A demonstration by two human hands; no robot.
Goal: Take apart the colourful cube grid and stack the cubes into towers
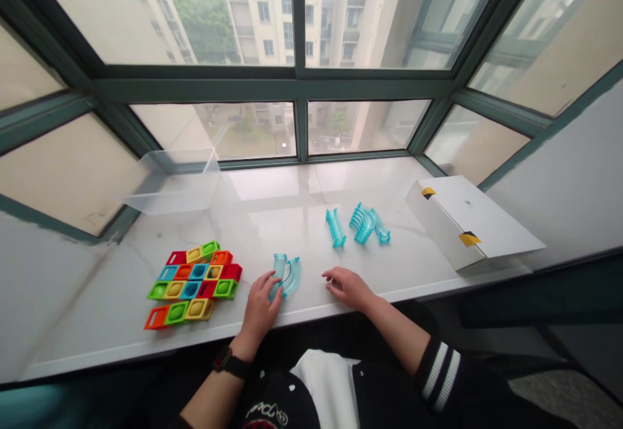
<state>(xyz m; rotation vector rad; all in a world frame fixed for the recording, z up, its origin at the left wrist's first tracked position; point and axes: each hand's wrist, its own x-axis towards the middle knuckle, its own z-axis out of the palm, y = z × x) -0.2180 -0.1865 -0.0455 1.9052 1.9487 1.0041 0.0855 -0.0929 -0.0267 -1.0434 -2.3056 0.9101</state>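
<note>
Gripping a teal tube (280, 267), the left hand (260, 306) rests on the marble windowsill (272, 221); the right hand (348, 288) lies open.

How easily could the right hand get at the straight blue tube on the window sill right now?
Probably easily. The right hand lies just short of the straight blue tube, and nothing appears to stand between them. The stacked curved pieces sit to the tube's right, not in the way.
</note>
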